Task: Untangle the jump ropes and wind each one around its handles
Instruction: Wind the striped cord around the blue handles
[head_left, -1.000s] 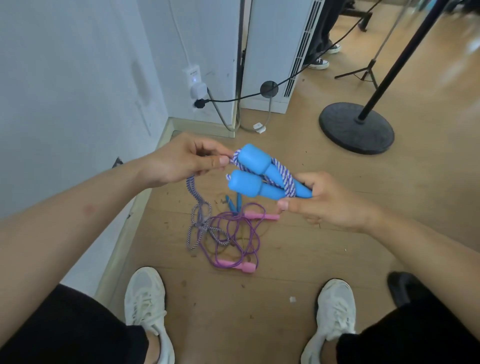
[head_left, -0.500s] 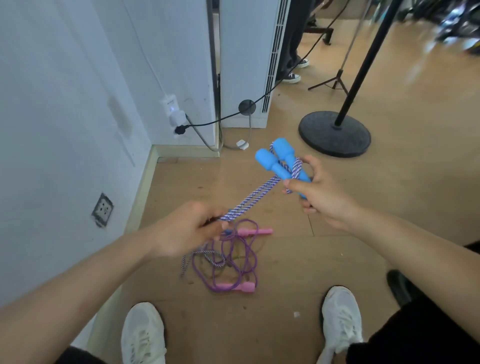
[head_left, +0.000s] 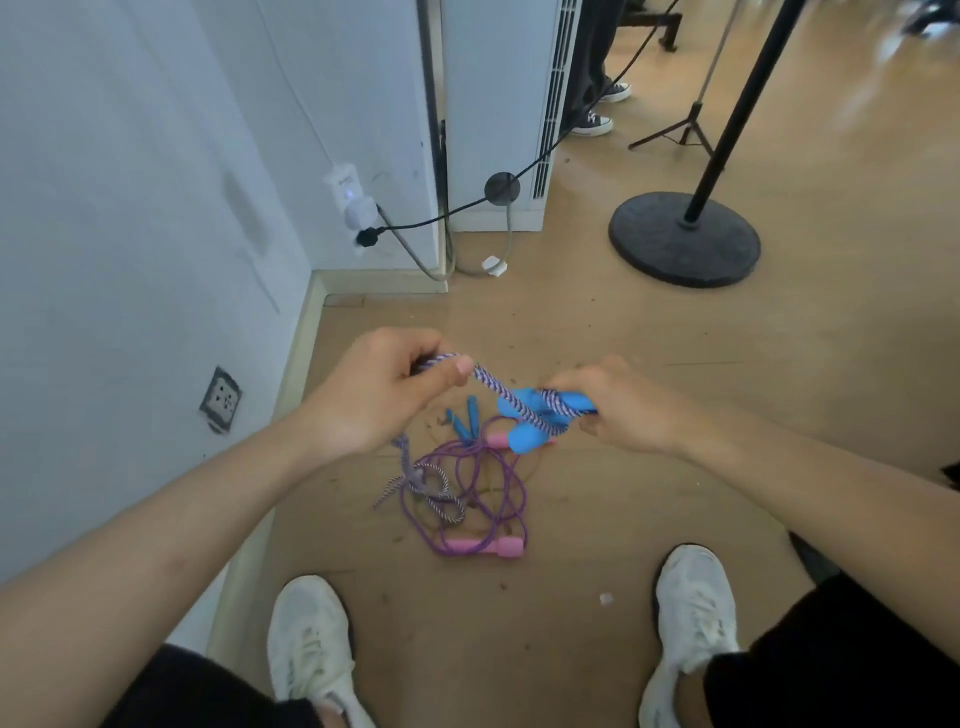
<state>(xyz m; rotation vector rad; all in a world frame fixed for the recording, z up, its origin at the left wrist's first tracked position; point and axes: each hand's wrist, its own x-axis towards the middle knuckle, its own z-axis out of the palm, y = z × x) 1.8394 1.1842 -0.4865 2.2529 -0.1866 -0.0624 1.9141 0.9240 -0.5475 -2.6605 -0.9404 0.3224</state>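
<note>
Wooden floor (head_left: 571, 649) in a white-walled corner.
A round black stand base (head_left: 684, 239) sits near a tall white unit (head_left: 498, 104); a black cable (head_left: 415, 224) leaves a wall plug (head_left: 358, 213); a socket (head_left: 221, 400) sits lower.

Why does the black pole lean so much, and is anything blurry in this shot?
Head view: the wide-angle lens makes uprights such as the black pole lean outward; the far floor at top right is smeared and glary; the left hand, right hand, striped rope and blue handles look fairly sharp; light is soft, shadows faint.
</note>
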